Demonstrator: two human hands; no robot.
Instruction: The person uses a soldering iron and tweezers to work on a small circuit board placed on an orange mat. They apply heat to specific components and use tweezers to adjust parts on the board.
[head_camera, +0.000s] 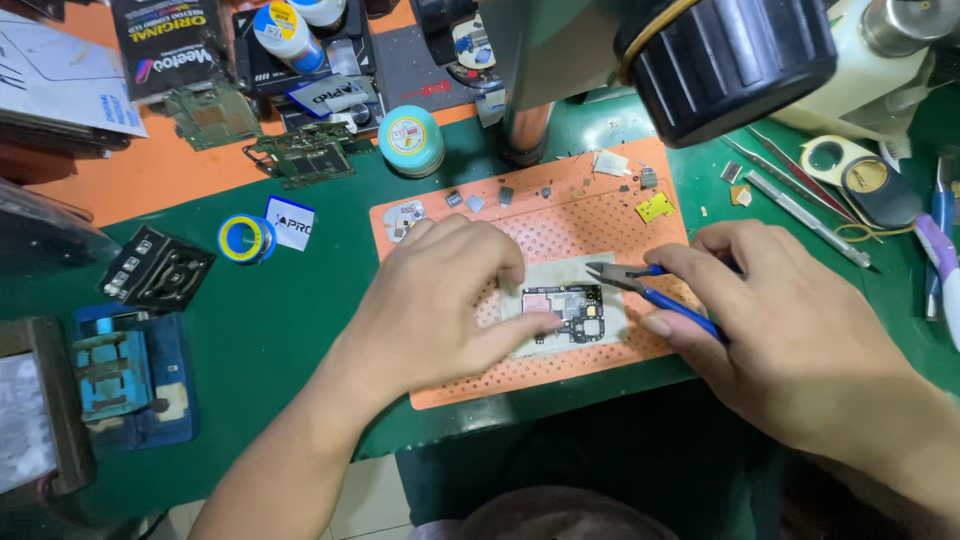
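A small black circuit board (572, 311) lies on a pale sheet on the orange perforated mat (560, 225). My left hand (440, 300) rests on the mat and presses its fingertips on the board's left edge and top. Blue-handled cutting pliers (650, 292) sit in the grip of my right hand (790, 320), their metal jaws pointing left and hovering just above the board's upper right corner. Several tiny metal shields and chips lie scattered on the mat's far part.
A microscope column and black eyepiece (720, 60) hang over the far mat. Tweezers (800, 205) and tools lie on the green mat at right. A round paste tin (411, 140), tape roll (245, 238), spare boards (300, 155) and a blue jig (130, 375) lie at left.
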